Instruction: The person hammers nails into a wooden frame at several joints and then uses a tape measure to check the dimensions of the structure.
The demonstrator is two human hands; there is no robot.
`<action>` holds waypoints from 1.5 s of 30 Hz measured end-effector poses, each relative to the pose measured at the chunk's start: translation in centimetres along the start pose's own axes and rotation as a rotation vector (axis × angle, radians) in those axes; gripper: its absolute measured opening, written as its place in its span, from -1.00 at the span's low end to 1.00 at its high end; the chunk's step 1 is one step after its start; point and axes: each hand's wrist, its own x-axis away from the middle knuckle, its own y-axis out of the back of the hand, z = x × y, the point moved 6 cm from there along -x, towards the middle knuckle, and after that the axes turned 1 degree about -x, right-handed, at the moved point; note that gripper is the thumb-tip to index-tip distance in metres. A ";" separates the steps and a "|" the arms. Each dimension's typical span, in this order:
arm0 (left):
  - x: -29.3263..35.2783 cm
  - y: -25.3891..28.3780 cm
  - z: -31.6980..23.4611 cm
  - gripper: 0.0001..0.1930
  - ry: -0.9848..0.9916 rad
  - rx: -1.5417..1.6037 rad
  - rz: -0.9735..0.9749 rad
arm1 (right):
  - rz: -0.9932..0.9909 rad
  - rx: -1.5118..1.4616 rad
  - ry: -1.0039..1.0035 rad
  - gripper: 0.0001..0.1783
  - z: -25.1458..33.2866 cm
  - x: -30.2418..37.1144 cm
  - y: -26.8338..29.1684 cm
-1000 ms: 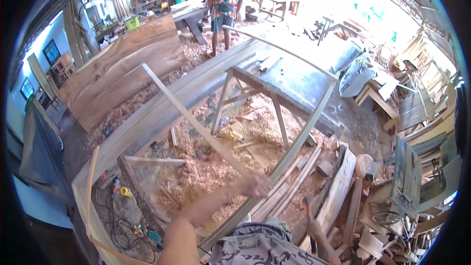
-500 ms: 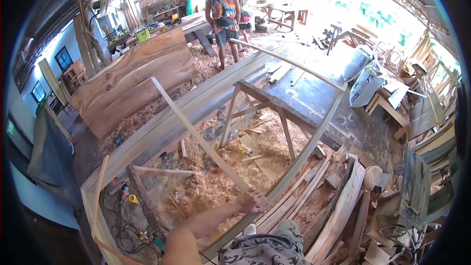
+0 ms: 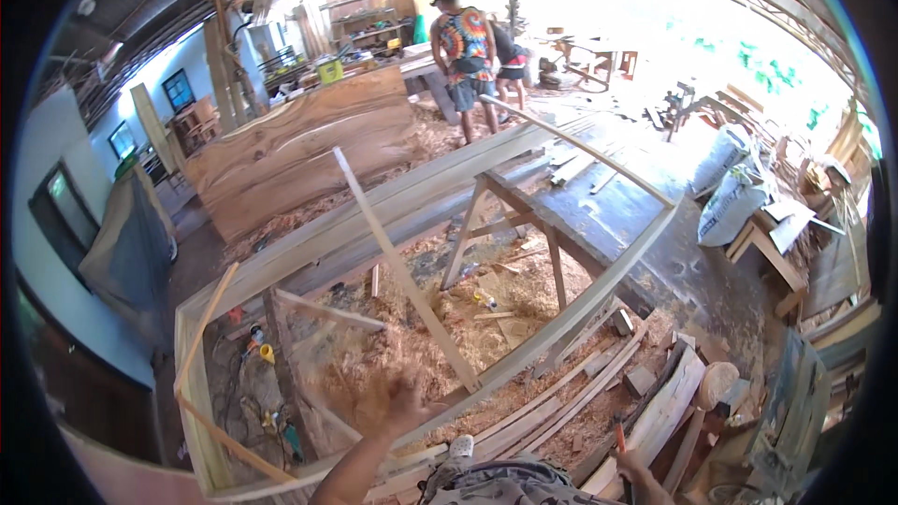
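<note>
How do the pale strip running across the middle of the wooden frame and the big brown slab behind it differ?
The pale strip is narrow; the brown slab is broad.
The strip looks plain; the slab shows wavy grain.
The strip lies across the frame; the slab stands on edge.
Both are wooden.

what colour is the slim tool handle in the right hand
The slim tool handle in the right hand looks red-orange, seen best in the head view.

White sacks, standing co-worker, green container
</note>
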 end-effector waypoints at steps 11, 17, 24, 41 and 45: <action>30.2 -1.1 13.8 0.09 0.887 -0.105 0.156 | 0.550 0.121 0.301 -0.59 0.6 0.8 2.3; 32.5 -1.4 14.7 0.06 0.796 -0.041 0.089 | 0.761 0.400 0.385 -0.58 3.2 2.3 -13.6; 35.7 -2.8 19.3 -0.05 0.779 0.080 0.012 | 0.644 1.130 1.491 -0.41 17.5 22.4 -27.9; 98.3 -22.8 16.6 -0.80 1.732 0.236 -0.526 | 0.329 0.314 2.033 -0.70 41.8 54.1 -54.3; 102.2 -23.1 14.2 -0.80 1.617 -0.134 -0.158 | 0.289 0.350 1.793 -0.66 43.1 51.9 -53.7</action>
